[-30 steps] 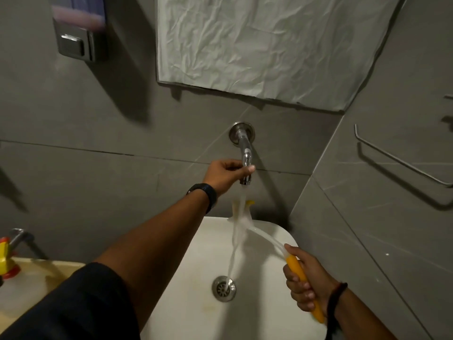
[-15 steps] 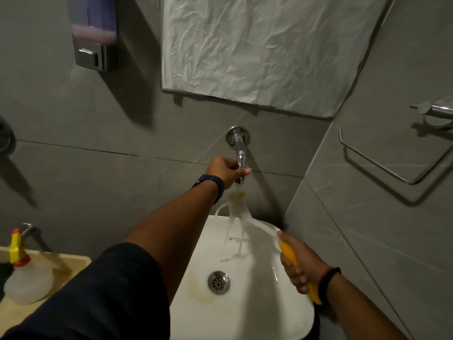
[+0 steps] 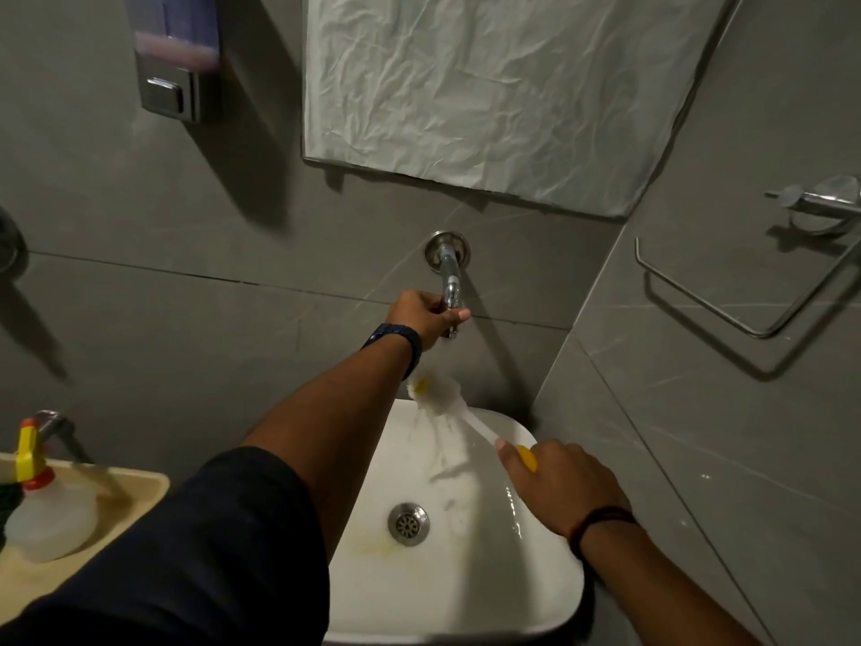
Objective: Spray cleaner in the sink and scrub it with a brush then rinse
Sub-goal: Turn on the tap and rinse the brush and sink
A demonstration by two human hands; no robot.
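A white sink (image 3: 554, 594) with a metal drain (image 3: 408, 523) sits below a chrome wall tap (image 3: 449, 277). My left hand (image 3: 426, 317) is closed around the tap's end. Water falls from the tap onto the white bristle head of a brush (image 3: 438, 394) held just under the spout. My right hand (image 3: 556, 482) grips the brush's yellow handle over the sink's right side. A clear spray bottle (image 3: 46, 510) with a yellow and red nozzle stands on a beige basin at the left. Yellowish stains lie near the drain.
A soap dispenser (image 3: 174, 62) hangs on the wall at upper left. A mirror covered with crumpled white sheet (image 3: 489, 95) hangs above the tap. A metal towel ring (image 3: 727, 310) and a holder (image 3: 820, 202) are on the right wall. The beige basin (image 3: 140, 487) has its own tap (image 3: 53, 424).
The brush head rose from the basin to just under the spout, into the water. My right hand turned over the handle. The view shifted right and down, showing the spray bottle.
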